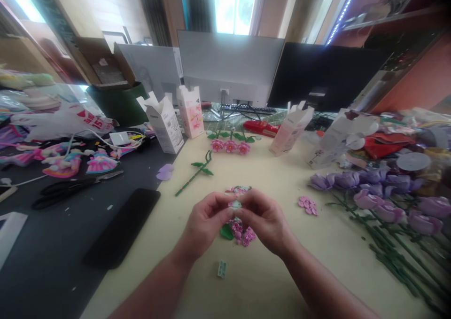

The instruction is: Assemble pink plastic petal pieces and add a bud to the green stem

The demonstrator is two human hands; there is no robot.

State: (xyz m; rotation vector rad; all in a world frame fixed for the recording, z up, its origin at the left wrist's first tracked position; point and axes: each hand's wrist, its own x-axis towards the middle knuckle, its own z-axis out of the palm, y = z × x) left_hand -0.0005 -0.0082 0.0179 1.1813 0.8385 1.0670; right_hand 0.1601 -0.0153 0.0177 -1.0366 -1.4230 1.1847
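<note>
I am working at a cream tabletop (268, 286), with the backs of a white monitor (230, 60) and a black monitor (327, 74) standing beyond it and a dark mat (45, 258) stretching along my left. Pink-dressed brick doll figures (65, 165) are lying on that mat beside black-handled scissors (72, 190), and a white plastic bag (66, 124) is sitting behind them, showing a red "15"; its other print is unclear. Opened cardboard boxes (164, 124) are standing toward the far edge, keeping my working space open, though their small print is unreadable. A bunch of purple brick tulips (373, 192) is lying along my right, and a row of finished pink brick flowers (229, 146) is resting ahead of me, near a bare green brick stem (199, 171).

My left hand (206, 222) and right hand (264, 220) are both closed, pinching a small pink-and-green brick piece (235, 205) between the fingertips. I am holding it up off the table, apparently to work it clear of the heap of pink bricks (240, 232) and green brick leaf (227, 231) just beneath. Loose pink petals (307, 205) are lying to my right, and a mint-green brick separator (221, 269) is sitting near my wrists.
</note>
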